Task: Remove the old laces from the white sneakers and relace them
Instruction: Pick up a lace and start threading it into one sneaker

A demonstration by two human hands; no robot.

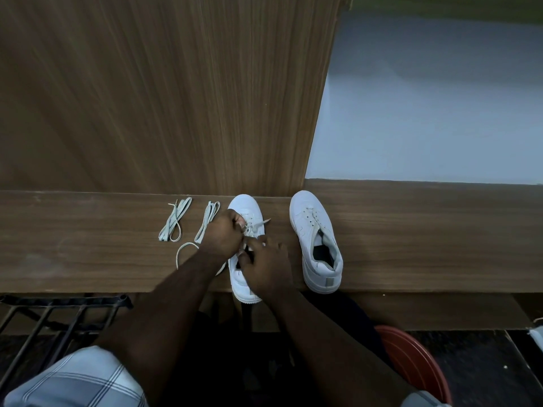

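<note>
Two white sneakers stand on a wooden ledge (88,259). The left sneaker (245,208) lies under both my hands, its heel over the ledge's front edge. My left hand (221,233) pinches its lace over the eyelets, and one lace tip (263,223) sticks out to the right. My right hand (264,268) rests on the shoe's opening, fingers curled at the lace. The right sneaker (316,239) stands apart with bare eyelets. Two folded lace bundles (175,220) (207,220) lie to the left, and a loose lace loop (185,251) trails beside my left wrist.
A tall wooden panel (161,98) rises directly behind the ledge, with a pale wall (426,113) to its right. Below the ledge are a black metal rack (58,315) at left and a red round tub (411,359) at right.
</note>
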